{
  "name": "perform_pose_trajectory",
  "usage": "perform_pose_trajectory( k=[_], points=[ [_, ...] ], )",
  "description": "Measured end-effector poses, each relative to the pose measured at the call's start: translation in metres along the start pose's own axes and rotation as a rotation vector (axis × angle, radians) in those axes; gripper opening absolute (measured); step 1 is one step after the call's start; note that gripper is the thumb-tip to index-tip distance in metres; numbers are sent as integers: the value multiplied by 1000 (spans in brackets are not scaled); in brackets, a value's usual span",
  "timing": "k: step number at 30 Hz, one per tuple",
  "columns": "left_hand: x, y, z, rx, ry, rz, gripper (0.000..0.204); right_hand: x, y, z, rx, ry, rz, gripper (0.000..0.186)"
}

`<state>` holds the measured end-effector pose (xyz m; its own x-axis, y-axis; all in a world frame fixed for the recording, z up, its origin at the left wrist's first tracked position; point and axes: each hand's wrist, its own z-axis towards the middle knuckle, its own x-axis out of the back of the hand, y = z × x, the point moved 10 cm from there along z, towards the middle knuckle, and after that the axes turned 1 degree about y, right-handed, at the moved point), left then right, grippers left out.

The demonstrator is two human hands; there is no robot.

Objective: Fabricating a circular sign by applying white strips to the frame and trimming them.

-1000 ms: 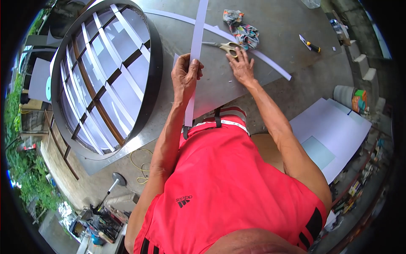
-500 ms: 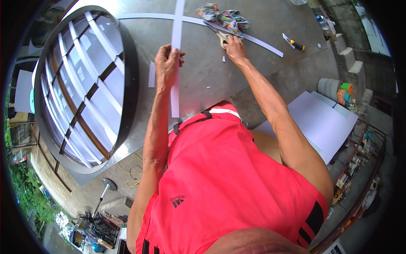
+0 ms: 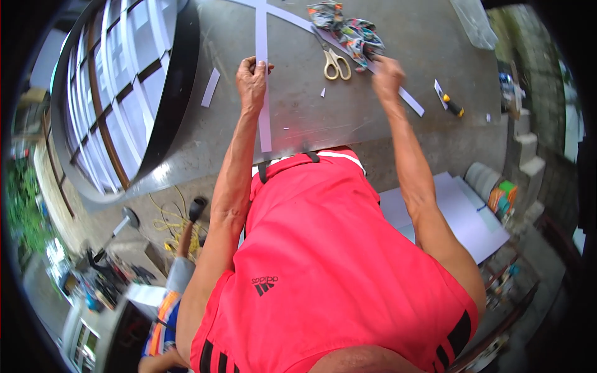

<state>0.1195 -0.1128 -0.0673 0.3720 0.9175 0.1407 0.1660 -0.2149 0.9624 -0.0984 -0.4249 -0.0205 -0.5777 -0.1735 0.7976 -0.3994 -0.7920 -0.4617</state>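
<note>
My left hand (image 3: 252, 84) is closed around a long, narrow white strip (image 3: 263, 124), which runs from the top of the view toward my waist. My right hand (image 3: 388, 77) is slightly blurred, its fingers curled, beside a crumpled patterned cloth (image 3: 360, 40) and over a second white strip (image 3: 411, 101). Whatever its fingers grip, if anything, is hidden. Scissors (image 3: 337, 64) with cream handles lie between my hands, their blades partly by the cloth. A short white offcut (image 3: 211, 87) rests left of my left hand.
A large round black-rimmed frame (image 3: 163, 105) with white crossing strips stands at the left. A yellow-and-black cutter (image 3: 453, 105) lies on the metal table (image 3: 298, 115) at the right. White sheets (image 3: 457, 214) sit below the table edge. Another person (image 3: 165, 323) is at lower left.
My right hand has left the scissors and moved right, past the cloth. My left hand still holds the strip. The view has shifted, and another person has appeared at lower left.
</note>
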Motion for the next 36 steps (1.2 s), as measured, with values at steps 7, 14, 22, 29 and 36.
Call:
perform_pose_trajectory(
  k=[7,14,22,29,36],
  points=[
    [11,-57,-25,61,371,358,33,113,288,-37,-376,-346,-694,64],
    [0,-25,-77,-287,489,724,46,116,349,-75,-264,-438,-625,48],
    [-24,-28,-93,-380,391,668,38,85,214,-37,-719,-185,163,43],
    [-35,-31,-96,-438,426,779,39,-92,-79,-49,-148,-853,505,32],
    [-34,-36,-94,-408,437,812,39,-176,-154,-36,170,-877,224,28]
  ],
)
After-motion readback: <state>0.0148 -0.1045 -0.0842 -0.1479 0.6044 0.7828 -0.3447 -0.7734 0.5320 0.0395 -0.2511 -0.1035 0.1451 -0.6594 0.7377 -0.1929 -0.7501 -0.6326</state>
